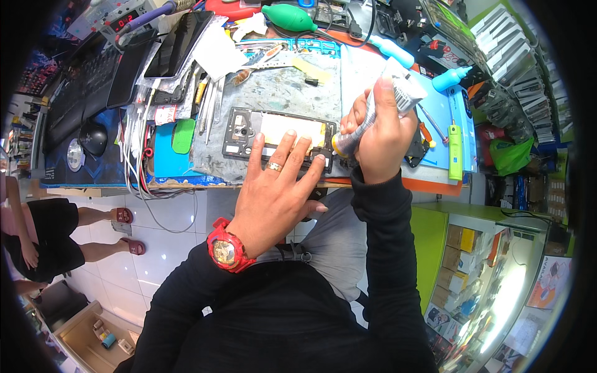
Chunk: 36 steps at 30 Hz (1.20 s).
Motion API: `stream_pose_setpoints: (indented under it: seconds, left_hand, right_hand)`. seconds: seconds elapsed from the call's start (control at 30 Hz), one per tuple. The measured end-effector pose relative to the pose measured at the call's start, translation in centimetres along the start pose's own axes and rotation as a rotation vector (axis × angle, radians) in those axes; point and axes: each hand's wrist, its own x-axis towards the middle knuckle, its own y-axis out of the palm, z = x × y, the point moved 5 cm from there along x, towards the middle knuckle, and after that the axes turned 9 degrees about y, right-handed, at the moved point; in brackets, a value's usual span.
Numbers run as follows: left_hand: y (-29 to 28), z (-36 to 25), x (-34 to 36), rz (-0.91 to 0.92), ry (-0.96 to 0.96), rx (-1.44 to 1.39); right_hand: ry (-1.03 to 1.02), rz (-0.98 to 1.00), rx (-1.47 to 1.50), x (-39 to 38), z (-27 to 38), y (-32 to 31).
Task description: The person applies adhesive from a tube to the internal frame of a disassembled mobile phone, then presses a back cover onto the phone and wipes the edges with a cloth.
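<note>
A dark phone frame (239,135) with a pale yellowish panel lies on the stained grey work mat (249,93). My left hand (277,193) rests on it, fingers spread and flat, thumb lower down near the bench edge; a red watch is on that wrist. My right hand (382,137) grips a white-grey squeeze tube (401,87), thumb along its side, with the yellow-tipped end pointing down close beside the frame's right end. My fingers hide part of the tube and of the panel.
Tools (205,105), phones (177,43), cables (137,161), a mouse (93,140) and a green blower (287,17) crowd the bench. Blue bottles (444,79) stand at right. A person's legs (96,245) show at lower left, a display cabinet (463,261) at lower right.
</note>
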Motion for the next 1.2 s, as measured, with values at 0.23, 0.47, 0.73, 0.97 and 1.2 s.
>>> stream_pose_setpoints:
  seconds: [0.23, 0.47, 0.73, 0.97, 1.2]
  left_hand:
    - [0.1, 0.1, 0.0, 0.023, -0.012, -0.01]
    - [0.1, 0.1, 0.0, 0.012, -0.006, -0.008]
    - [-0.1, 0.1, 0.0, 0.001, 0.001, -0.018]
    - [-0.1, 0.1, 0.0, -0.006, 0.005, -0.028]
    - [-0.1, 0.2, 0.0, -0.006, 0.002, -0.038]
  right_hand:
    - [0.006, 0.022, -0.092, 0.8, 0.2, 0.1]
    - [-0.03, 0.044, -0.104, 1.8, 0.2, 0.3]
    - [-0.039, 0.017, -0.117, 2.8, 0.3, 0.6]
    - [-0.079, 0.019, -0.134, 3.8, 0.2, 0.8]
    - [-0.118, 0.051, -0.13, 4.8, 0.0, 0.8]
